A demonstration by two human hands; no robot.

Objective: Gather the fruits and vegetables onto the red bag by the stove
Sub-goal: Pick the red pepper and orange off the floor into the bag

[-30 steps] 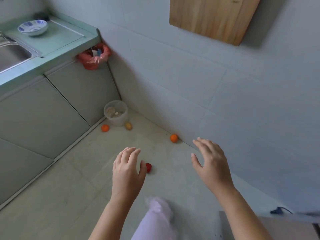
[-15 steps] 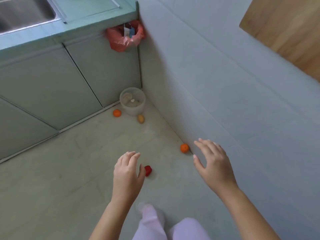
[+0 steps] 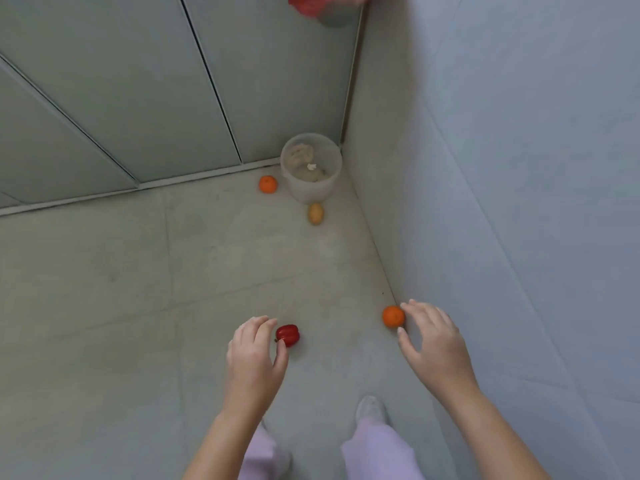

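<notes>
Head view: left hand [image 3: 254, 355] is reaching for the pepper [image 3: 289, 335], right hand [image 3: 434, 341] perhaps touching the orange [image 3: 393, 316], fingers [image 3: 420, 308] apart; grasping follows.

**Both hands held low, palms down**

The left hand [image 3: 254, 351] is held palm down, its fingers [image 3: 258, 323] loosely bent and nothing gripped. The right hand [image 3: 434, 341] is spread, fingers parted and only slightly bent. The left forearm [image 3: 225, 434] and right forearm [image 3: 495, 420] are extended forward, bare.
</notes>
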